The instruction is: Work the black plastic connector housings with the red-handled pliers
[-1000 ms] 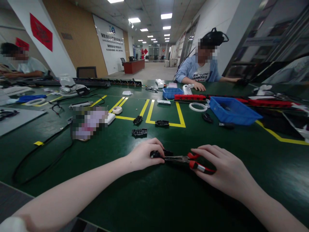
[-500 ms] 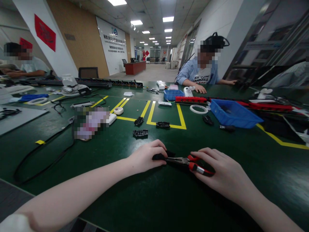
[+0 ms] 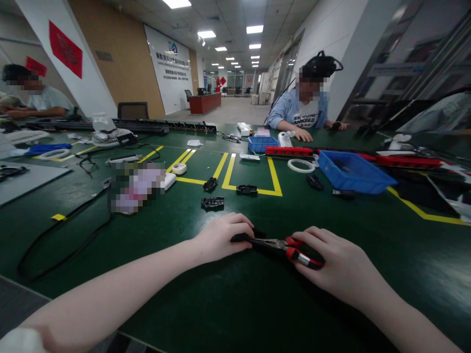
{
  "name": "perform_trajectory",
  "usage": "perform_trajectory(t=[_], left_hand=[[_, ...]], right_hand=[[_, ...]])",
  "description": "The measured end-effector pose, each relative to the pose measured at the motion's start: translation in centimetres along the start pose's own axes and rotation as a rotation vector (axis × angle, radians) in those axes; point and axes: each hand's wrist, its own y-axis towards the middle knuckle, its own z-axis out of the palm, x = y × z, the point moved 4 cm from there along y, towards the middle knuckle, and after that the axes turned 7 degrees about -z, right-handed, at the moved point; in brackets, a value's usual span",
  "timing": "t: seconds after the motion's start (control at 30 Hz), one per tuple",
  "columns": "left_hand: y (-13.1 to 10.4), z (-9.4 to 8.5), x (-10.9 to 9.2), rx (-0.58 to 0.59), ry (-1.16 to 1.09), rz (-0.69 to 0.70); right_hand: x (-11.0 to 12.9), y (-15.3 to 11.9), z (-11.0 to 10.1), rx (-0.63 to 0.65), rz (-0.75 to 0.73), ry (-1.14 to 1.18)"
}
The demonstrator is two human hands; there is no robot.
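Observation:
My left hand is closed around a small black plastic part, whose far side is hidden by my fingers. From the right, needle-nose pliers with red and black handles reach to this part, and their tips meet it beside my left fingertips. My right hand grips the pliers by the handles, which are spread a little. Whether the jaws bite on the part cannot be made out. Beyond my left hand lie a black ribbed part and two similar pieces, one of them a black part on the yellow tape.
A blue bin stands at the right, near a white ring. At the left are a blurred-out phone-like item and a looped black strap. Across the table sits a person with a hand on the tabletop.
The view has shifted slightly. My hands, the black part and the pliers keep nearly the same pose. The person across has drawn one hand closer to the body.

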Motion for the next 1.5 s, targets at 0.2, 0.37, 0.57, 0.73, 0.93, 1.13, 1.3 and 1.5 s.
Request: perform_trajectory(t=[0.2, 0.37, 0.57, 0.73, 0.93, 1.13, 1.3, 1.5], left_hand=[[0.0, 0.0, 0.0, 0.031, -0.085, 0.013], [-0.1, -0.1, -0.2, 0.034, -0.073, -0.005], [-0.2, 0.3, -0.3, 0.08, -0.008, 0.037], [-0.2, -0.1, -0.4, 0.034, 0.053, 0.041], [-0.2, -0.2, -0.1, -0.016, 0.068, 0.006], [-0.1, 0.0, 0.2, -0.005, 0.073, -0.009], [-0.1, -0.2, 0.2, -0.011, 0.049, -0.032], [-0.2, -0.1, 0.0, -0.03, 0.098, -0.045]], right_hand=[[-0.3, -0.1, 0.2, 0.057, 0.085, 0.107], [-0.7, -0.4, 0.5, 0.065, 0.107, 0.099], [0.0, 0.2, 0.5, 0.091, 0.064, 0.054], [-0.1, 0.3, 0.3, 0.069, 0.047, 0.031], [-1.9, 0.0, 0.1, -0.031, 0.058, 0.003], [-2.6, -0.4, -0.1, -0.066, 0.085, -0.038], [-2.9, -0.6, -0.4, -0.105, 0.134, -0.064], [-3.5, -0.6, -0.3, -0.082, 0.16, -0.085]])
